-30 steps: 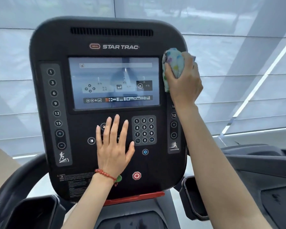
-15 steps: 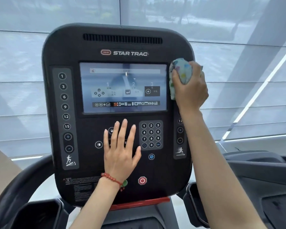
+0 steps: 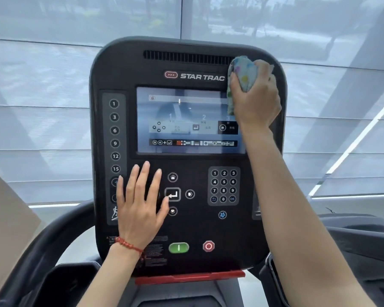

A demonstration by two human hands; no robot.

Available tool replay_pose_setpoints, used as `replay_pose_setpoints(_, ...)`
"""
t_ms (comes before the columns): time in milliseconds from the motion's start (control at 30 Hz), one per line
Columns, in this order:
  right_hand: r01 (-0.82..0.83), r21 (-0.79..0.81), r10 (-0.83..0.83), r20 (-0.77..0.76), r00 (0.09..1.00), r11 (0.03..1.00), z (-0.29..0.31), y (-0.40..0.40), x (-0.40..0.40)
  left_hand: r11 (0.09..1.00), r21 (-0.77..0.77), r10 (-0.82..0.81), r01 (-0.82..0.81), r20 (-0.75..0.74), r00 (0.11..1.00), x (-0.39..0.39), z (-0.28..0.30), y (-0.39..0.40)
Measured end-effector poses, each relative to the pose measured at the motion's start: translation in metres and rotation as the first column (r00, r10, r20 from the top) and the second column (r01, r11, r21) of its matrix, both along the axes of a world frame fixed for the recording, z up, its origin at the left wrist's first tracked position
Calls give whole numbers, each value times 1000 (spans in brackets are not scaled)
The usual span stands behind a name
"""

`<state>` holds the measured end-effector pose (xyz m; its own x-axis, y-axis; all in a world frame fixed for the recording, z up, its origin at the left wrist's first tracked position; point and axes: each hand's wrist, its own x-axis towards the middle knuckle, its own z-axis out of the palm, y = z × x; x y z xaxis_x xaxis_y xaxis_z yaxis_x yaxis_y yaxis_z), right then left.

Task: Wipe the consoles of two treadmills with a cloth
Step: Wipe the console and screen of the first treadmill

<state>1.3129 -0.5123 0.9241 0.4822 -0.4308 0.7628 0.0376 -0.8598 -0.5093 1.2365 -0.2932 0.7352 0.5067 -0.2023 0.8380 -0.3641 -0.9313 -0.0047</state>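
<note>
Bracelet (image 3: 129, 245) circles left wrist; red stop button (image 3: 208, 246) sits beside green button (image 3: 178, 247).

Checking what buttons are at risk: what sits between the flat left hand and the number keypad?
In the head view, the white enter key and round right-arrow button lie between the left hand and grey number keypad.

The right hand (image 3: 256, 100) grips a bunched cloth (image 3: 242, 78) against the console (image 3: 124, 69) at the screen's (image 3: 186, 120) upper right corner, while the left hand (image 3: 140, 207) lies flat beside the arrow buttons (image 3: 173, 194).
</note>
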Motion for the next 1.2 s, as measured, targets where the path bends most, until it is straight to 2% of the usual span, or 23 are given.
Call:
replay_pose_setpoints(133, -59, -10, 59, 23, 998, 998, -1, 52, 8, 999, -12, 37, -37, -1, 999, 4, 1, 25)
replay_pose_setpoints(433, -151, -53, 151, -1, 989, 987, 4, 134, 19, 1000, 12, -21, 22, -28, 999, 8, 0, 43)
replay_pose_setpoints(633, -218, -231, 198, -107, 974, 948, 5, 182, 18, 1000, 19, -19, 20, -49, 999, 8, -2, 44)
replay_pose_setpoints(733, -229, -234, 203, -129, 971, 945, 5, 190, 16, 999, 25, -21, 23, -68, 997, 6, -1, 45)
replay_pose_setpoints(833, -303, -169, 287, -115, 951, 938, 3, 186, 9, 999, 27, -35, 38, -92, 995, 4, 2, 46)
replay_pose_setpoints(933, -397, 37, 398, -72, 914, 917, -2, 179, -3, 997, 28, -63, 67, -120, 991, 0, 6, 49)
replay_pose_setpoints(1033, -391, 178, 396, 12, 918, 903, -15, 170, -20, 993, 32, -107, 112, -139, 984, -3, 7, 53)
replay_pose_setpoints(1200, -344, 273, 349, 30, 936, 898, -40, 146, -58, 983, -21, -185, 184, -167, 968, -10, 9, 53)
